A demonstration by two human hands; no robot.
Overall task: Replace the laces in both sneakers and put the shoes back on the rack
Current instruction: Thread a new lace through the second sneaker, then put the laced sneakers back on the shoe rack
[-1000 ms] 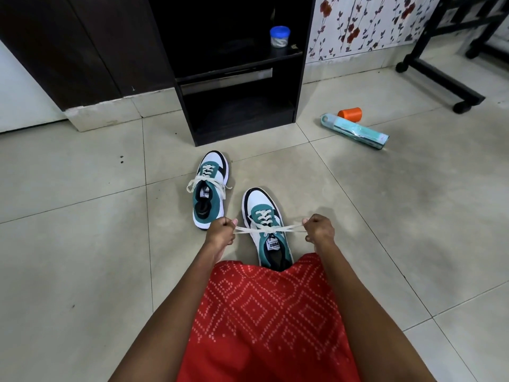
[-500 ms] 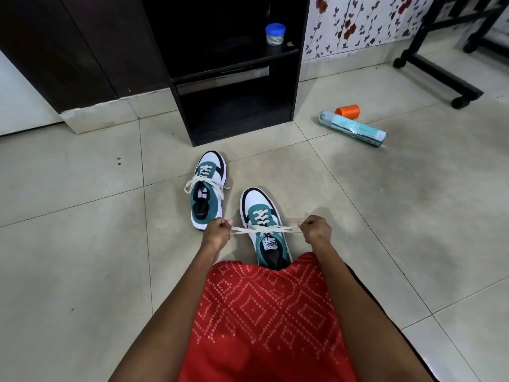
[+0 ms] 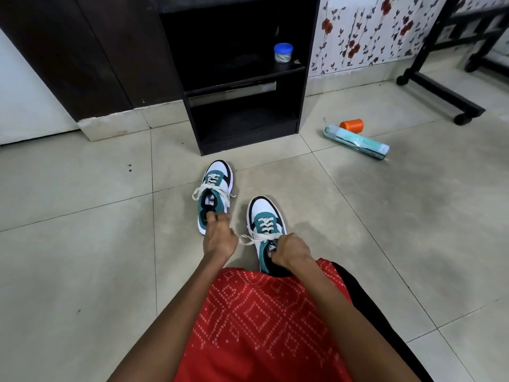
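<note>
Fingers of the left hand (image 3: 220, 238) curl into the heel opening of the far left sneaker (image 3: 217, 175); the right hand (image 3: 292, 250) grips the near right sneaker (image 3: 264, 213) at its collar. Both stand on floor tiles (image 3: 82, 244) near the dark rack (image 3: 248, 133).

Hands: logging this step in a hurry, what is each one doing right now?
Left hand: fingers curled on the heel rim of the far sneaker, gripping it.
Right hand: fingers curled into the opening of the near sneaker, gripping it.

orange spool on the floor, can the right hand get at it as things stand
Probably not yet: the right hand grips the near sneaker, and the orange spool lies far off, behind the teal tube.
</note>
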